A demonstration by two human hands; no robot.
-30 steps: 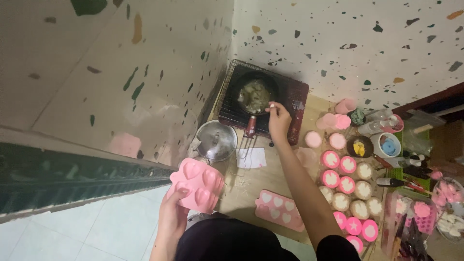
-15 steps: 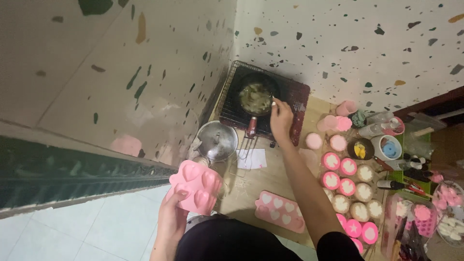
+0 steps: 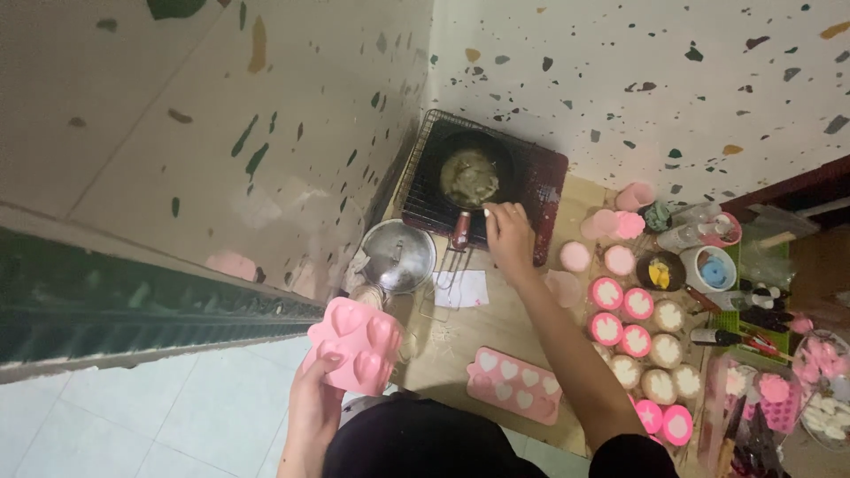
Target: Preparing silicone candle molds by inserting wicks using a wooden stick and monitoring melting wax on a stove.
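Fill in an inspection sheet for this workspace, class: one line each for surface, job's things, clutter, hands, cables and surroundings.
Surface: wooden board on the floor, crowded along its right side.
Job's things: pink heart mould held in the air; small pan with pale contents on a dark wire rack.
Clutter: filled heart tray, round pink and white cups, metal lid, paper slip, small bowls.
Hands: left hand grips the heart mould; right hand reaches to the pan's edge, what its fingers hold cannot be told.
Cables: nothing seen.
Surroundings: speckled terrazzo walls, pale floor tiles.
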